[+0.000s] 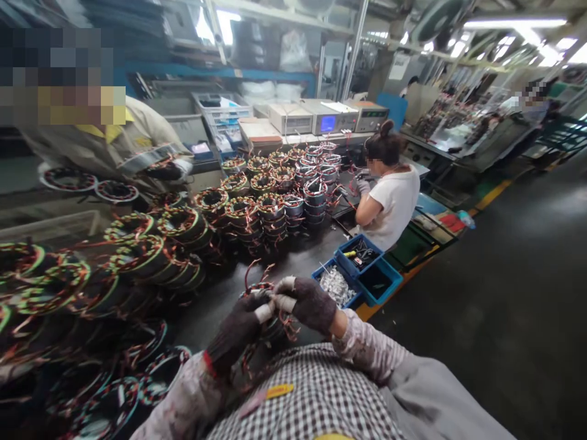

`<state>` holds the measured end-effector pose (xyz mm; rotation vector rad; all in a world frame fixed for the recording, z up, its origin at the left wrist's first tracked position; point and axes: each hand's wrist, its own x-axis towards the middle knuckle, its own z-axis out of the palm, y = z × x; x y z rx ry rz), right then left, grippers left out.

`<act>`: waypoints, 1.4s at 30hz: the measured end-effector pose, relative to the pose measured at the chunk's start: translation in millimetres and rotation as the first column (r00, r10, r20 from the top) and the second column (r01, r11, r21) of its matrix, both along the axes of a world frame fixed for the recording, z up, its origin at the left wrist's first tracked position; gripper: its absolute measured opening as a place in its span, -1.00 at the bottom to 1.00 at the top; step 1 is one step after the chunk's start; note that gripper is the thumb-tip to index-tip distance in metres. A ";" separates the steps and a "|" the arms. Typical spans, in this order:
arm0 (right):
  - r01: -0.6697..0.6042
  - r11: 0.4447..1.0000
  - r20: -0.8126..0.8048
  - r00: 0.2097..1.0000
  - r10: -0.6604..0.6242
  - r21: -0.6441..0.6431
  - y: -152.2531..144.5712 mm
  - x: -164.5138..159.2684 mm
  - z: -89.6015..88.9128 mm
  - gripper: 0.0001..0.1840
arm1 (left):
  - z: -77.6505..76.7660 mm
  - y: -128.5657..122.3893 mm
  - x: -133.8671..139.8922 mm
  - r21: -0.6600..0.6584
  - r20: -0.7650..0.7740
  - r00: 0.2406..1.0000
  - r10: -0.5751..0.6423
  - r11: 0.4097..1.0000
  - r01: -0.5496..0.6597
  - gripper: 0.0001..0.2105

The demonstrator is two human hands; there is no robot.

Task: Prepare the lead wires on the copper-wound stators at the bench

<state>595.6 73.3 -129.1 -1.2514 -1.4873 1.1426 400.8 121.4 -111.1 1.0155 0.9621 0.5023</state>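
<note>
A motor stator (274, 331), a ring wound with copper wire, stands on the bench close in front of my body. My left hand (236, 328), in a dark glove with pale tape on the fingers, is closed in a pinch at its top. From the other side my right hand (312, 304), gloved and taped alike, pinches at the same spot, its fingertips meeting those of the left. Reddish lead wires (290, 327) poke out around the fingers. The exact strands between the fingertips are mostly hidden.
Stacked stators (257, 211) crowd the bench ahead and to the left. At right are blue bins (378, 282), one with small white pieces (337, 284). A seated co-worker (389, 201) is beyond them; another person (151, 131) stands across the bench. Test instruments (328, 116) line the back.
</note>
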 end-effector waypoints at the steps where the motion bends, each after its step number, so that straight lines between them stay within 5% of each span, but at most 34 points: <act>1: 0.015 0.999 -0.044 0.999 -0.016 -0.028 -1.0 3.0 -3.3 -0.79 | 1.0 -0.3 0.5 -0.023 0.016 0.999 0.030 0.999 -0.030 -0.55; 6: 0.241 0.949 -0.176 0.945 -0.277 -0.201 -16.1 26.4 -62.4 -0.69 | -2.6 1.8 -11.5 -0.112 0.050 0.966 0.253 0.963 -0.246 -0.50; 11: 0.219 0.932 -0.079 0.965 -0.251 -0.288 -41.3 17.8 -113.4 -0.71 | -12.1 3.8 -17.2 -0.044 -0.049 0.969 0.242 0.969 -0.244 -0.56; 21: 0.346 0.879 -0.052 0.922 -0.383 -0.329 -56.8 5.1 -148.6 -0.58 | -33.3 -3.9 -13.3 0.079 -0.074 0.947 0.314 0.948 -0.308 -0.53; 33: 0.354 0.909 -0.024 0.929 -0.368 -0.220 -52.1 -5.2 -142.4 -0.71 | -35.0 -6.6 -11.4 0.075 -0.059 0.943 0.326 0.944 -0.322 -0.50; 39: 0.267 0.839 -0.258 0.869 -0.422 -0.475 -43.0 -14.1 -156.5 -0.48 | -38.7 -5.4 -15.5 0.098 -0.062 0.956 0.286 0.955 -0.280 -0.55; 42: 0.240 0.827 -0.302 0.850 -0.431 -0.508 -39.1 -19.3 -153.2 -0.53 | -33.3 -4.9 -14.2 0.099 -0.051 0.967 0.249 0.965 -0.243 -0.54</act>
